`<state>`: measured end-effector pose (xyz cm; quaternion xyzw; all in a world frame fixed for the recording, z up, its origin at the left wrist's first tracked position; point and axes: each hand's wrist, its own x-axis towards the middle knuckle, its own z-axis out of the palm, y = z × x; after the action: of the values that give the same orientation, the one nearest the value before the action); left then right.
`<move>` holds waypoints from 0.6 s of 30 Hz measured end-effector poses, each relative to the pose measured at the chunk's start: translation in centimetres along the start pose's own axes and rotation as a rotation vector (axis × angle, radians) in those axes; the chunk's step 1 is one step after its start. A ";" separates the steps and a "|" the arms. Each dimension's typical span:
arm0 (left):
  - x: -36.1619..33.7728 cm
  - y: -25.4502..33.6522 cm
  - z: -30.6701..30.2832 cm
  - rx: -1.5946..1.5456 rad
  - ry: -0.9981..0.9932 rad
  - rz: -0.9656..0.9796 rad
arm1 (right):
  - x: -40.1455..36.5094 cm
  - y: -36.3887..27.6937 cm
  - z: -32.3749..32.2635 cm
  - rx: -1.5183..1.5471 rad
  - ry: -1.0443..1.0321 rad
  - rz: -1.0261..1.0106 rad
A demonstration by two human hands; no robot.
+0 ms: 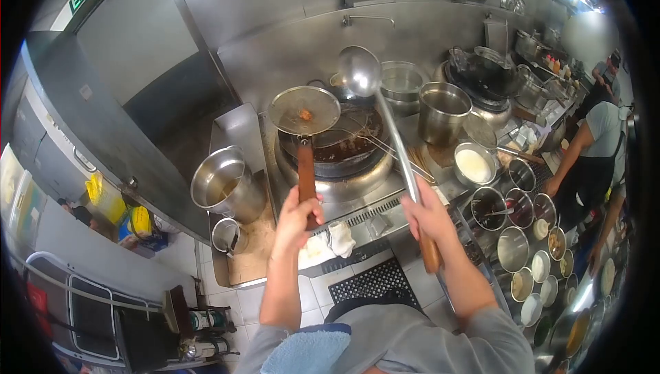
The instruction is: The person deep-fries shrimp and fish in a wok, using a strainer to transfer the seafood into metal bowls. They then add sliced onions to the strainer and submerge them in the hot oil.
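My left hand [297, 221] is wrapped round the wooden handle of a round mesh strainer [282, 109]. A small orange-brown piece of food [305, 115] lies in the strainer, which is held over a wok [337, 161] on the stove. My right hand [427, 217] grips the long handle of a steel ladle [360, 71], near its wooden end. The ladle's bowl is raised to the right of the strainer, apart from it. Dark contents show in the wok, with a wire-handled skimmer [377, 146] across its right side. The strainer hides part of the wok.
A tall steel pot [443, 109] stands right of the wok, near a bowl of white contents [474, 166]. At left is another steel pot [223, 185]. Several seasoning containers [513, 249] line the right side. A folded white cloth [340, 238] lies at the stove's front edge. Co-workers [598, 147] stand at far right.
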<state>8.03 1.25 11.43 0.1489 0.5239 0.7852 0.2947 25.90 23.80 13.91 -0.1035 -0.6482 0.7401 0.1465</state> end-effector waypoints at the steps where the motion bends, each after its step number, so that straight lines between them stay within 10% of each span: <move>1: -0.8 -0.4 1.5 0.029 0.039 0.044 | 2.7 0.3 0.0 0.038 -0.047 0.002; 6: -1.0 -1.5 3.0 0.090 0.039 0.033 | 10.2 3.2 3.9 0.435 -0.067 0.139; 11: 1.4 -1.3 1.9 0.005 -0.039 -0.038 | 7.6 2.7 4.4 1.456 -0.263 0.351; 18: 8.5 -2.1 -1.2 0.182 -0.004 0.138 | -12.7 4.5 1.9 1.384 -0.217 -0.065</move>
<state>1.38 6.22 8.37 0.2125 0.5811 0.7523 0.2262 36.73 17.09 9.23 0.1073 -0.0418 0.9841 0.1352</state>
